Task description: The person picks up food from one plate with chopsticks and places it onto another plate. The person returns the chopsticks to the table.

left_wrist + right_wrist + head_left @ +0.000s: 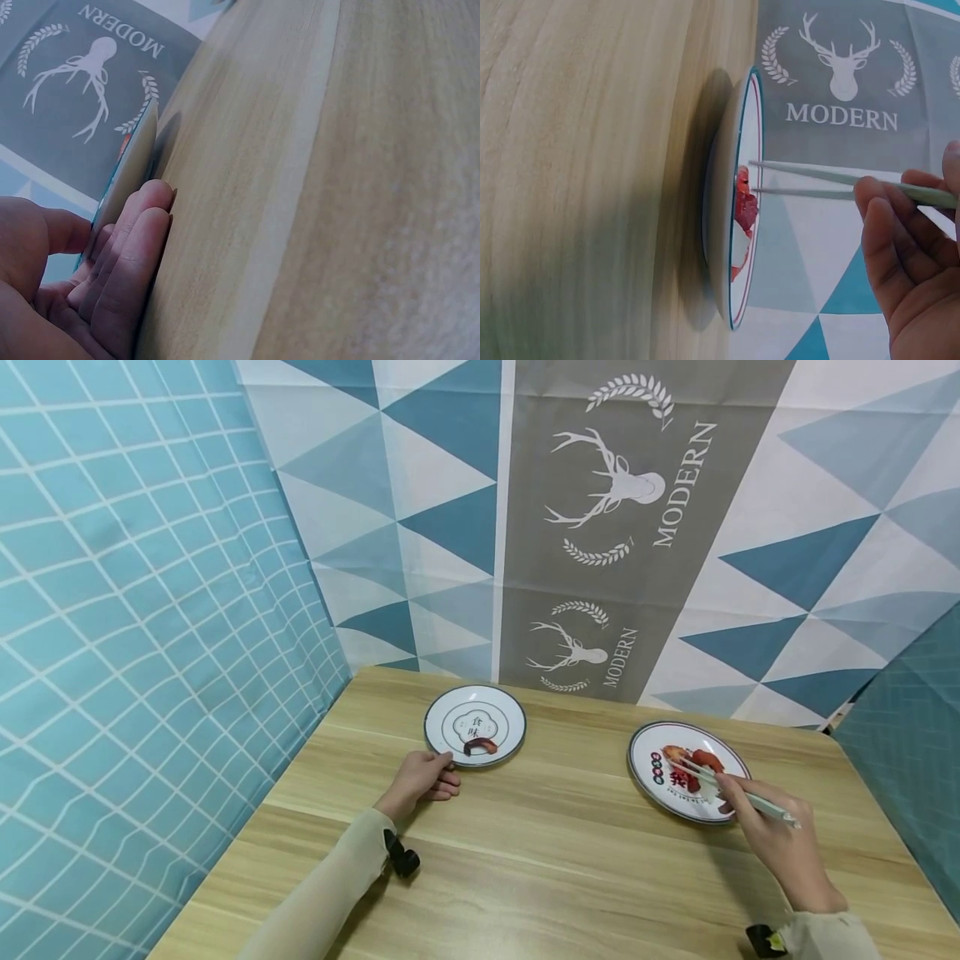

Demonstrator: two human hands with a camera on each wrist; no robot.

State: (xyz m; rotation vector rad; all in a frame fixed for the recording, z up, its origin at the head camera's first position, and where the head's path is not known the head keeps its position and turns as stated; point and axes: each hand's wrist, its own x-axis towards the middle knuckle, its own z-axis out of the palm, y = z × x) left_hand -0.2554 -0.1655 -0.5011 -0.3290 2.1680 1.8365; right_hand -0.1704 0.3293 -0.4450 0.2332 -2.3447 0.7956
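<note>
My left hand [422, 783] pinches the near rim of a white plate [450, 703] with a dark edge, thumb on top and fingers beneath. On that plate lies one curved reddish-brown food piece [480, 746]. My right hand [780, 835] holds a pair of pale green chopsticks [761, 804], their tips slightly apart over a second white plate [647, 739]. Several red and orange food pieces [745, 206] sit on this second plate, near the tips. Whether the tips touch any piece, I cannot tell.
Both plates stand on a wooden table [555, 860], toward its back edge. A patterned curtain [450, 527] with deer prints rises behind it. Blue checked cloth [135, 610] hangs on the left, and teal cloth [915, 735] on the right.
</note>
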